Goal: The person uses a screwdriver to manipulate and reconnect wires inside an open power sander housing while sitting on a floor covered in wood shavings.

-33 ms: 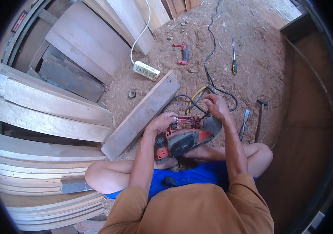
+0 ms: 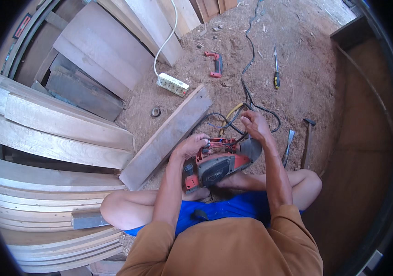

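A red and black electric planer (image 2: pixel 219 170) lies tilted across my crossed legs, its handle opened so that thin wires show inside. My left hand (image 2: pixel 192 145) is closed on the planer's upper left side, fingertips at the opened handle. Just beyond its right end, my right hand (image 2: pixel 255 125) is held in a pinch beside the black cable (image 2: pixel 270 110); whatever sits between those fingertips is too small to make out. Farther off on the ground lies a loose red and black handle cover (image 2: pixel 215 64). Some yellow cable (image 2: pixel 233 112) loops near my right fingers.
A wooden plank (image 2: pixel 169 135) lies left of the planer, with a tape roll (image 2: pixel 155 111) and a white power strip (image 2: pixel 172 84) beyond. To the right are a screwdriver (image 2: pixel 276 69), a chisel (image 2: pixel 289 146) and a hammer (image 2: pixel 307 142). Stacked boards (image 2: pixel 63 124) line the left.
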